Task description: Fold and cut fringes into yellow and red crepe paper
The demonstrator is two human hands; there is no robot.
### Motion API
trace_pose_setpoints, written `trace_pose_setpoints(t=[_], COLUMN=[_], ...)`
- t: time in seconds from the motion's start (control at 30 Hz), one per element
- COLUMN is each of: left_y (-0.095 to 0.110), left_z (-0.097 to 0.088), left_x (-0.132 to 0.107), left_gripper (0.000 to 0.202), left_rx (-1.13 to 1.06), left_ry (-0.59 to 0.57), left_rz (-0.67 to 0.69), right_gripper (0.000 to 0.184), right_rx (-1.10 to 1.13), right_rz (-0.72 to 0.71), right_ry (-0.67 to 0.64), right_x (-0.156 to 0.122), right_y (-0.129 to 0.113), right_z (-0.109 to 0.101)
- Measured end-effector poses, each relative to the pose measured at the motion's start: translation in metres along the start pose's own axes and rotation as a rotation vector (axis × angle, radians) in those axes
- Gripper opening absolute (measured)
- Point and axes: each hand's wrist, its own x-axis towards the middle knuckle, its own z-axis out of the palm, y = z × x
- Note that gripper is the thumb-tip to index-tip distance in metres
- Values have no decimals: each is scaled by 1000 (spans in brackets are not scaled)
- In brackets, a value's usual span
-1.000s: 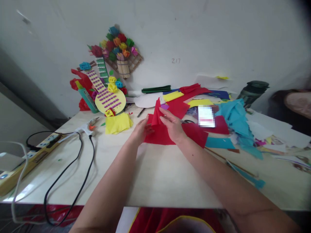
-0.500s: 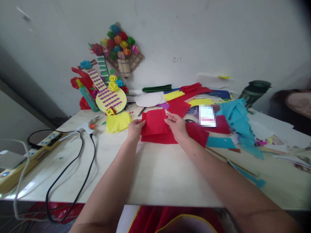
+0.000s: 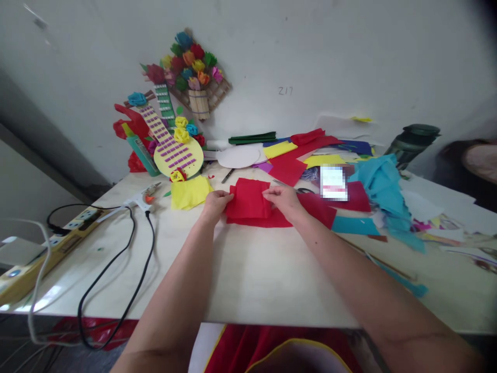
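Observation:
Between my two hands is a folded piece of red crepe paper (image 3: 250,199), roughly square, with layers showing at its left edge. My left hand (image 3: 217,203) pinches its left side between thumb and fingers. The right side is pinched by my right hand (image 3: 282,199). Under and to the right of it lies a longer red sheet (image 3: 316,207), partly covered by my right wrist. A stack of yellow crepe paper pieces (image 3: 191,192) rests just left of my left hand. Behind my right hand lie scissors (image 3: 305,190), partly hidden.
A glue gun (image 3: 140,201) with a black cord lies left, near a yellow power strip (image 3: 50,254). A paper-flower guitar (image 3: 178,158) leans at the back. Right are a lit phone (image 3: 334,183), blue crepe paper (image 3: 378,181), a thin stick (image 3: 388,258) and a dark bottle (image 3: 413,145).
The folded red paper has shifted slightly, and its layers now stand a little apart at the left. Both hands keep their pinch on it. The view has moved slightly.

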Motion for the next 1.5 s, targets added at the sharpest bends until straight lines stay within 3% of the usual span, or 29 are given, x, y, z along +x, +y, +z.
trace_pose_setpoints(t=[0.3, 0.5, 0.8, 1.13, 1.27, 1.5], left_y=[1, -4, -9, -21, -19, -16], left_z=[-3, -3, -3, -4, -5, -5], left_x=[-2, 3, 7, 20, 18, 15], left_gripper=[16, 22, 19, 22, 21, 20], left_rx=[127, 302, 389, 596, 610, 582], left_ry=[-70, -45, -43, -2, -14, -9], left_rz=[-117, -20, 16, 97, 119, 112], right_gripper=[7, 7, 13, 13, 9, 3], right_rx=[-222, -268, -283, -384, -387, -412], right_rz=[-8, 19, 76, -3, -60, -7], right_ry=[-47, -102, -124, -154, -151, -169], right_x=[3, 6, 4, 9, 9, 6], right_y=[8, 15, 10, 22, 23, 19], right_z=[0, -2, -1, -4, -4, -4])
